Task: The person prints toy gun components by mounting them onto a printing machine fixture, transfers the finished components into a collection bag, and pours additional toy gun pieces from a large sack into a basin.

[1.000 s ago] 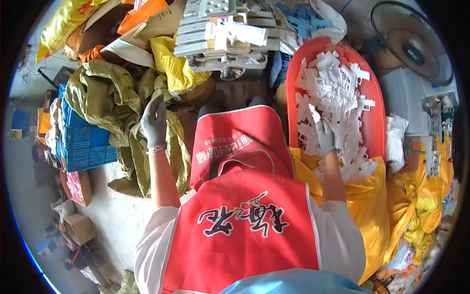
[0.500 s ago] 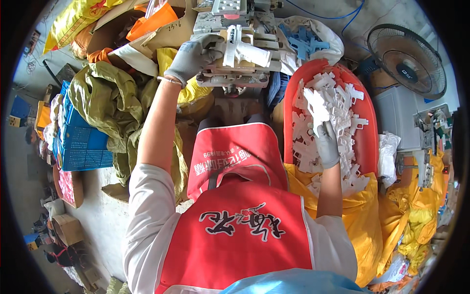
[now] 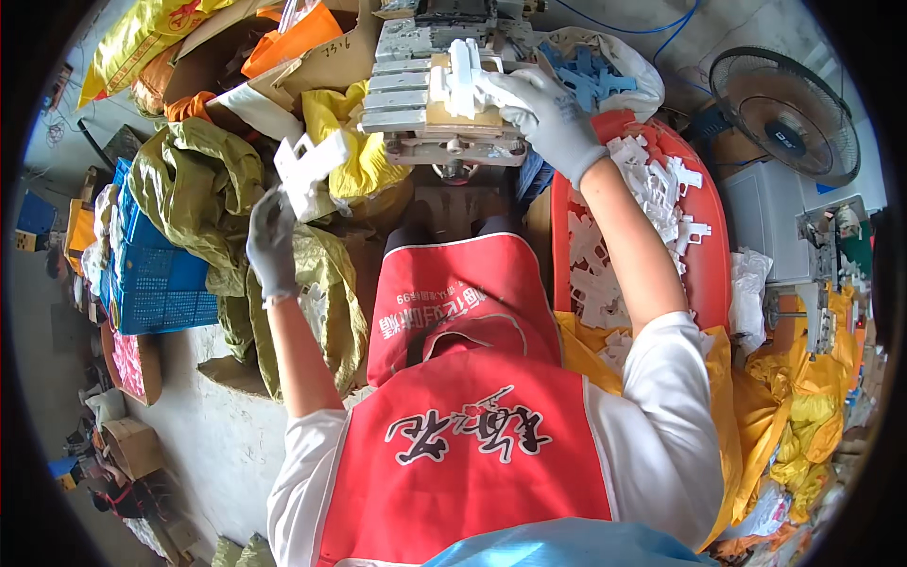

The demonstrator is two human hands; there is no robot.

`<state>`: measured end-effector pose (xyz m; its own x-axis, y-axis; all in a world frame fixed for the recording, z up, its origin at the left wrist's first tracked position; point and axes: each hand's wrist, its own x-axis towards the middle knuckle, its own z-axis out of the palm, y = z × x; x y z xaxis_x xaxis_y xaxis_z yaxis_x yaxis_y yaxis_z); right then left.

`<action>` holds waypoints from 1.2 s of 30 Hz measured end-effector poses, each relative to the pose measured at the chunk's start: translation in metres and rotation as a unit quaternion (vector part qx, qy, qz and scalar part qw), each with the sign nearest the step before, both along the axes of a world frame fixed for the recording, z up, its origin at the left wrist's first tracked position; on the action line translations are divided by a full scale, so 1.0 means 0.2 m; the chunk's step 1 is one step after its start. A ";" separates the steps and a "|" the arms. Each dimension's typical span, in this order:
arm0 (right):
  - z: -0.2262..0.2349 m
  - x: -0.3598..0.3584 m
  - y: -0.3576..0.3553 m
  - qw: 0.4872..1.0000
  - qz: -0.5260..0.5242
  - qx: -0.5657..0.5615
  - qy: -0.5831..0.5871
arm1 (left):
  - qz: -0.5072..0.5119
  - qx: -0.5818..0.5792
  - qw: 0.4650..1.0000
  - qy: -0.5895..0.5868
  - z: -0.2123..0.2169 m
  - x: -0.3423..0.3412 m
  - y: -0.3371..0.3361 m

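At the left, above an olive-green sack, my left hand in a grey glove is closed at the end of a white plastic toy pistol. My right hand, gloved too, reaches to the machine ahead. Its fingers grip the handle end of another white toy pistol, which lies on the tan block of the machine's fixture. The palm side of the right hand is hidden.
A red tub full of white toy pistols stands at the right, partly under my right forearm. Behind it are a bag of blue toy pistols and a fan. Olive sacks and a blue crate are left.
My left hand has moved from the fixture down-left with a toy pistol. My right hand has brought a white toy pistol from above the tub onto the fixture. Part of the machine has shifted back.
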<state>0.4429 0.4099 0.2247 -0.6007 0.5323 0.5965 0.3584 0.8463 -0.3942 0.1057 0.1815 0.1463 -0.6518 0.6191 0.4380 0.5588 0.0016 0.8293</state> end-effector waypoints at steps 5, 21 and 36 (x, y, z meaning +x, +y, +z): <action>0.01 -0.03 0.01 0.989 -0.011 0.054 -0.141 | 0.025 0.001 0.993 -0.117 -0.21 -0.09 -0.32; -0.99 1.14 -0.47 0.790 -0.327 -0.346 -0.387 | 0.223 -0.218 0.949 -0.051 -0.68 -0.34 -0.83; -1.55 1.35 -0.44 0.798 -0.163 -0.549 -0.188 | -0.033 -0.203 0.970 -0.133 -0.55 0.00 -0.45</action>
<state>0.7133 0.3217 -0.0848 -0.3497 0.7747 -0.5268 0.7563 -0.0984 -0.6467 0.1062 0.0905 0.0370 -0.6608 0.7501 -0.0277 0.3360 0.3286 0.8826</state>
